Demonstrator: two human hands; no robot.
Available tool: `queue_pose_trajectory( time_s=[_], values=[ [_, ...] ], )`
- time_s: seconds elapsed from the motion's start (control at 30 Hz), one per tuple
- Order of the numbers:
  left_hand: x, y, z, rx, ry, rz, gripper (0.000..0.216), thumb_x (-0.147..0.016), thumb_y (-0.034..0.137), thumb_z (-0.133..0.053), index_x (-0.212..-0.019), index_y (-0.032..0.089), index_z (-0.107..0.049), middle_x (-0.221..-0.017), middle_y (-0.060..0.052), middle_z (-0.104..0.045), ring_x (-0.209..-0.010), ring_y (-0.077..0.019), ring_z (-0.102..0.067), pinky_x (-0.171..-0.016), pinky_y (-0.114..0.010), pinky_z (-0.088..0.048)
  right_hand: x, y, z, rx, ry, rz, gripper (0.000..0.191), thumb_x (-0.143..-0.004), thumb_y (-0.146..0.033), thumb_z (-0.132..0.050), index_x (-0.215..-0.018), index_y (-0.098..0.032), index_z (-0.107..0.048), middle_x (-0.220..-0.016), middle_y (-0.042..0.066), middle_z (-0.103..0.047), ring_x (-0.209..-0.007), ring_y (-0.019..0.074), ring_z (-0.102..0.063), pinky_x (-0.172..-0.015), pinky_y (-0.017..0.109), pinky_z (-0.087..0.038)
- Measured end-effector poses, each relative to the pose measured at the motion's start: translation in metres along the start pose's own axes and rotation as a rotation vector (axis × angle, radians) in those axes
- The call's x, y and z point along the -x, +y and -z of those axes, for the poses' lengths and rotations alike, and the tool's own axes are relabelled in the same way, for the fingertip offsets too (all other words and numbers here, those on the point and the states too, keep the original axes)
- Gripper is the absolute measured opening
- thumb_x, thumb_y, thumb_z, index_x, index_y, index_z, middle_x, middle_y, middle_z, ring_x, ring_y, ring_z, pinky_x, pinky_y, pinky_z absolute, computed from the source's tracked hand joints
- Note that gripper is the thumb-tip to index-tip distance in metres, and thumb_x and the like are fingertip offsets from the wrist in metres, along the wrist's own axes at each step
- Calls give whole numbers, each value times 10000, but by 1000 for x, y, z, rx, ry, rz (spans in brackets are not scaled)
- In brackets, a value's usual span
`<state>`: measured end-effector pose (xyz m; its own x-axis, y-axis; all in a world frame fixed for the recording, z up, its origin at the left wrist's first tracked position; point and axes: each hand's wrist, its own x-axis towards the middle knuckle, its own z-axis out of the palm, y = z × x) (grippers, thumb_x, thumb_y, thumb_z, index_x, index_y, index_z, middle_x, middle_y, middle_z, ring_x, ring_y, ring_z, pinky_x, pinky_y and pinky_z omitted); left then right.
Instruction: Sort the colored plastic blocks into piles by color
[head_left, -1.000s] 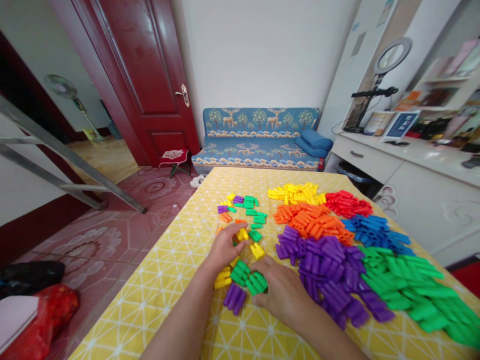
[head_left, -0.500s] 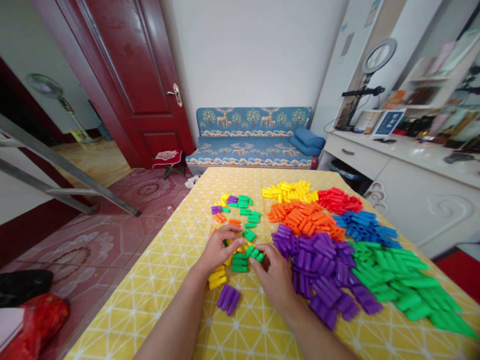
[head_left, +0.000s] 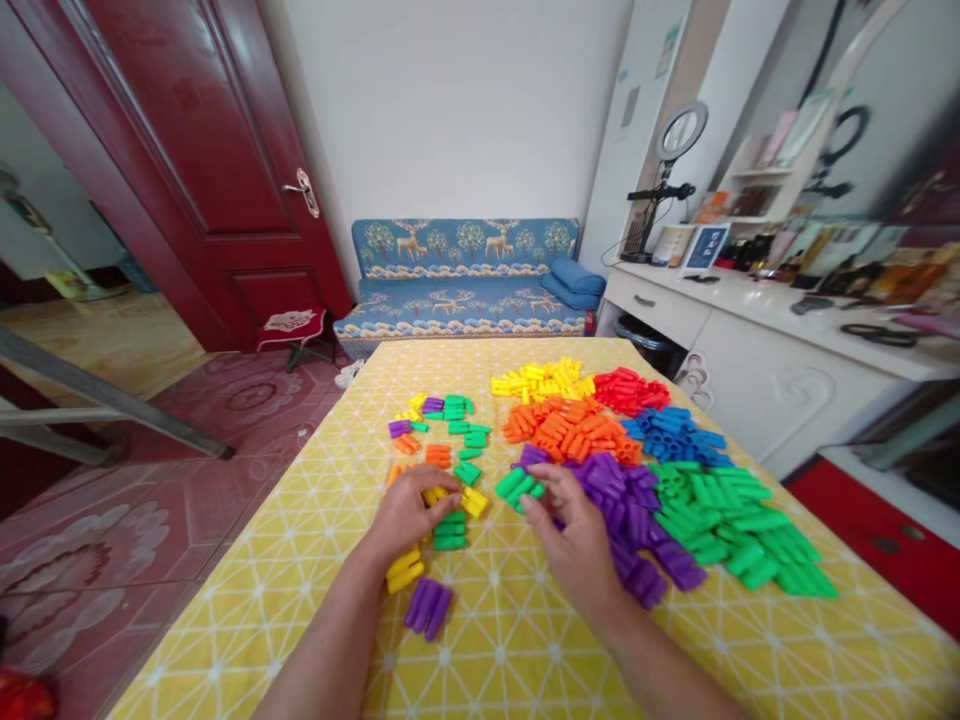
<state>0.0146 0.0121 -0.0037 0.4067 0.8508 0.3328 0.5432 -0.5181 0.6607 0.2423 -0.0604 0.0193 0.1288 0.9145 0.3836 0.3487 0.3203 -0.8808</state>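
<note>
By the right hand (head_left: 574, 528), a green block (head_left: 513, 486) is being pinched — best lightly, ends left free — while by the left hand (head_left: 409, 511), grip unclear, yellow blocks (head_left: 474, 502) are being partly hidden.

No lettering I can read from here.
Beyond the grip of the right hand (head_left: 566, 515) and off to its right, a blue card (head_left: 705, 247) bears white marks too small to make out.

My right hand (head_left: 571, 530) has carried its green plastic block (head_left: 519, 488) off the green blocks (head_left: 450, 532) lying on the table (head_left: 495, 620), toward the right edge, now near the purple pile (head_left: 619, 500). Head turned right; more dresser (head_left: 757, 370) showing.
</note>
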Motion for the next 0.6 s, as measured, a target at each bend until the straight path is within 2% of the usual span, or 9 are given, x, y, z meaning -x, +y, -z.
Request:
queue_pose_trajectory(
  time_s=[0.1, 0.2, 0.3, 0.4, 0.6],
  values=[
    [0, -1, -1, -5, 5, 8, 151, -813, 303, -639, -881, 213, -739, -939, -53, -730, -900, -194, -655, -849, -299, -476, -24, 12, 64, 234, 262, 42, 305, -806, -404, -600, -1034, -202, -592, -859, 31, -665, -749, 161, -613, -721, 292, -483],
    [-1, -3, -2, -6, 14, 12, 148, -811, 302, -639, -883, 221, -740, -941, -49, -731, -898, -195, -655, -846, -302, -477, -49, 41, 135, 483, 475, 22, 402, -771, -500, -574, -1028, -194, -625, -820, 50, -662, -744, 201, -621, -674, 318, -471],
    [-1, -3, -3, 0, 23, 12, 146, -806, 300, -641, -878, 223, -743, -934, -45, -733, -892, -193, -656, -842, -300, -479, -61, 72, 187, 771, 498, -123, 458, -772, -560, -509, -1017, -201, -654, -775, 81, -669, -683, 267, -625, -581, 360, -437],
    [-1, -3, -3, 5, 23, 12, 151, -811, 308, -636, -875, 221, -742, -930, -46, -733, -890, -193, -655, -846, -301, -478, -61, 90, 209, 894, 396, -160, 483, -788, -568, -458, -1057, -220, -658, -752, 90, -673, -686, 302, -632, -573, 388, -432],
    [-1, -3, -3, -1, 14, 38, 167, -819, 325, -626, -873, 214, -737, -935, -55, -729, -893, -197, -651, -849, -305, -477, -62, 97, 208, 900, 295, -134, 437, -770, -557, -472, -1007, -261, -689, -713, 58, -680, -694, 285, -650, -583, 381, -447]
  ],
)
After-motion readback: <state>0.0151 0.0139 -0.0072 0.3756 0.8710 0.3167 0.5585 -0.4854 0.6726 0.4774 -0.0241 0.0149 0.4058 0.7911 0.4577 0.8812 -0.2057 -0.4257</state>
